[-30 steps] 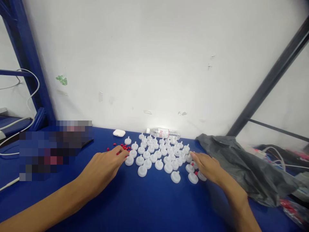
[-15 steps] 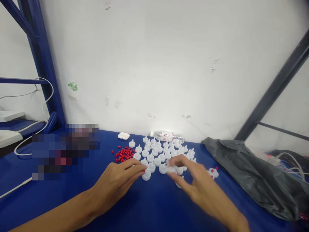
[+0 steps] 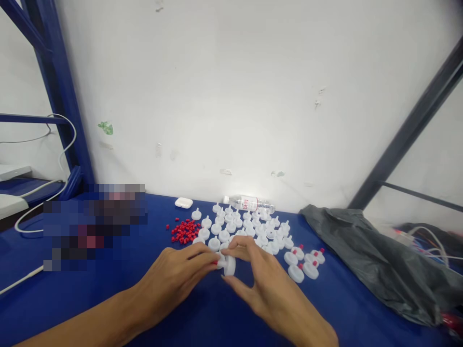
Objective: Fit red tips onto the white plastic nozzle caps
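Apparently, red tips are borne by only a small group of white caps [image 3: 296, 273] at the right of the blue table [image 3: 217, 318]; bare stems are shown by most others [image 3: 224, 235], and loose red bits [image 3: 185, 231] are heaped beside them. One cap [image 3: 229, 265] is held on its side by the curved, partly open right hand [image 3: 277, 291], its stem met by a red bit [image 3: 216, 262] pinched in the nearly closed left hand [image 3: 175, 272].

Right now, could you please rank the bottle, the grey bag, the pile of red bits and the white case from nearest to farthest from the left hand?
1. Pile of red bits: just beyond the left hand.
2. White case: behind the pile, by the wall.
3. Bottle: by the wall, further right.
4. Grey bag: far right side.
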`<action>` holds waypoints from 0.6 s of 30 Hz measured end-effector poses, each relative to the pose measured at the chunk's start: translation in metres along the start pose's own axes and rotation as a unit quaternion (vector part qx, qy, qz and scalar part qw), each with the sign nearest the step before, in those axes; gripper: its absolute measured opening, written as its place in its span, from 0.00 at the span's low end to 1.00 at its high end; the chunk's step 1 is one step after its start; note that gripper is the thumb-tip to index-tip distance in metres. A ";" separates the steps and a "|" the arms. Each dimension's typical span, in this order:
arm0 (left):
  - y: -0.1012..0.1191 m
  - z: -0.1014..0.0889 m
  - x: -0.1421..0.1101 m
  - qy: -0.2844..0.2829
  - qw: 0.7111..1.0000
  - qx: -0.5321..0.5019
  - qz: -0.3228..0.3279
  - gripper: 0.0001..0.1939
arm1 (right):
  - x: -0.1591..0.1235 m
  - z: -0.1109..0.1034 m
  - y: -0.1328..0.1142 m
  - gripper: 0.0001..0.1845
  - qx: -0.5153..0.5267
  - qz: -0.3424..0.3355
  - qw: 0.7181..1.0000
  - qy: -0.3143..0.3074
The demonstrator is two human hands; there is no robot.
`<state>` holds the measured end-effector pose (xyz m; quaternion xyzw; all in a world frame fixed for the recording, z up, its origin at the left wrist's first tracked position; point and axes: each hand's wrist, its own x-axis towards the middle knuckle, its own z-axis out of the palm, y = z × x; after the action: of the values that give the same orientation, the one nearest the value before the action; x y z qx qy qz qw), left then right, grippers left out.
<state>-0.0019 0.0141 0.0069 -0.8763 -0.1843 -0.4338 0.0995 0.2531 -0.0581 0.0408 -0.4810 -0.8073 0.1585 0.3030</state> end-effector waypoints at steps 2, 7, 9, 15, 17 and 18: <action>-0.003 0.002 -0.002 -0.010 1.000 0.002 -0.014 0.18 | -0.001 0.005 0.003 0.28 -0.017 -0.037 0.999 0.027; -0.008 0.002 -0.006 -0.036 0.999 -0.020 -0.016 0.17 | 0.001 0.014 -0.004 0.26 -0.069 -0.143 0.983 0.087; -0.007 0.001 -0.007 -0.040 0.998 -0.039 -0.015 0.18 | 0.002 0.016 -0.007 0.28 -0.081 -0.163 0.979 0.093; -0.002 -0.003 -0.006 -0.052 0.995 -0.084 -0.035 0.18 | 0.005 0.015 -0.012 0.32 -0.066 -0.171 0.981 0.061; -0.003 -0.004 -0.004 -0.058 0.994 -0.086 -0.040 0.16 | 0.005 0.012 -0.014 0.27 -0.060 -0.148 0.986 0.037; -0.005 -0.005 -0.003 -0.066 0.993 -0.088 -0.042 0.16 | 0.005 0.010 -0.016 0.21 -0.057 -0.134 0.989 0.026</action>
<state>-0.0094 0.0161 0.0075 -0.8999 -0.1878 -0.3935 -0.0085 0.2341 -0.0605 0.0434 -0.3890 -0.8640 0.0575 0.3145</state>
